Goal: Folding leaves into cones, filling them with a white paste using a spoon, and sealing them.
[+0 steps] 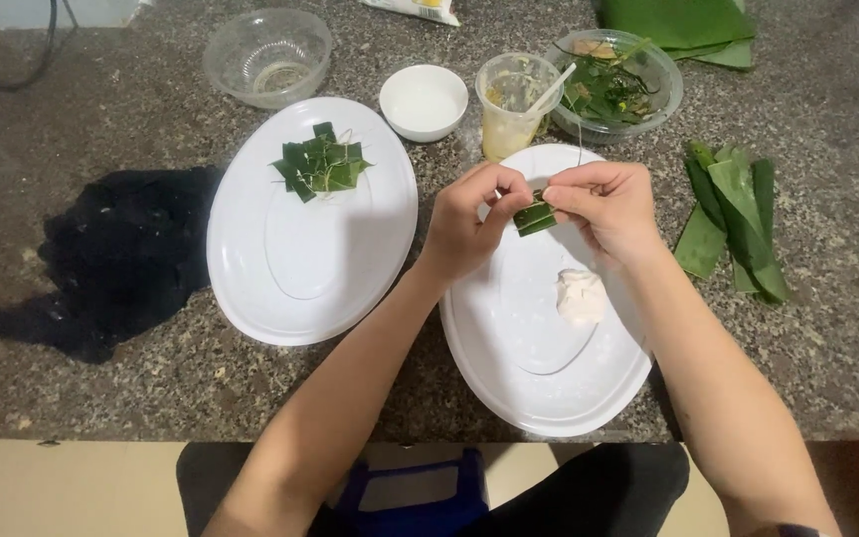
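While both hands pinch it, the small leaf parcel (534, 216) looks light and pliable. Left hand (469, 221) and right hand (603, 207) grip its opposite ends, fingertips closed, above the white plate (509, 378).

Two oval plates sit side by side on the counter (101, 378). The left plate (251, 278) carries a pile of leaf parcels (321, 162); the right plate (509, 388) holds a lump of dough (581, 295). Behind them stand a clear bowl (267, 55), a small bowl (424, 99), a plastic cup (514, 104) and a bowl of leaf scraps (615, 85). Leaf strips (738, 219) lie right of the right plate.
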